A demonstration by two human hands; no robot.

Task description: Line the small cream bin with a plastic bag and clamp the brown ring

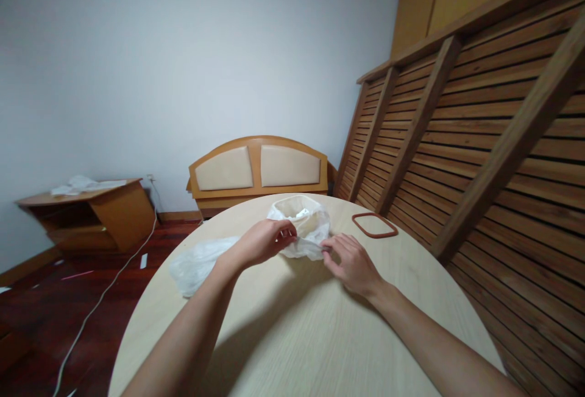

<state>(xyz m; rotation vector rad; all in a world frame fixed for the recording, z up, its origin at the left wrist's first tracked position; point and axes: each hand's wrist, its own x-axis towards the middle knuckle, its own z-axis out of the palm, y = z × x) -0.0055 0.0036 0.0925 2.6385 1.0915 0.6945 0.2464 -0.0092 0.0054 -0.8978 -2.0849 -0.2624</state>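
Note:
A cream-coloured bin (292,206) stands on the round table, lined with a thin white plastic bag (315,249) whose edge is folded over the rim. My left hand (267,240) pinches the bag's edge at the near left side of the bin. At the near right side, my right hand (350,261) grips the same edge between thumb and fingers. Something small and white lies inside the bin. A brown, rounded square ring (375,235) rests on the table to the right, apart from my hands. More clear-white plastic bags (194,266) lie left of my left forearm.
The round pale wooden table (292,336) fills the foreground. Slatted wooden panels (434,135) lean along the right side. Behind stands a headboard (258,168); at left, a low cabinet (121,214) and a cable (109,290) on the dark red floor.

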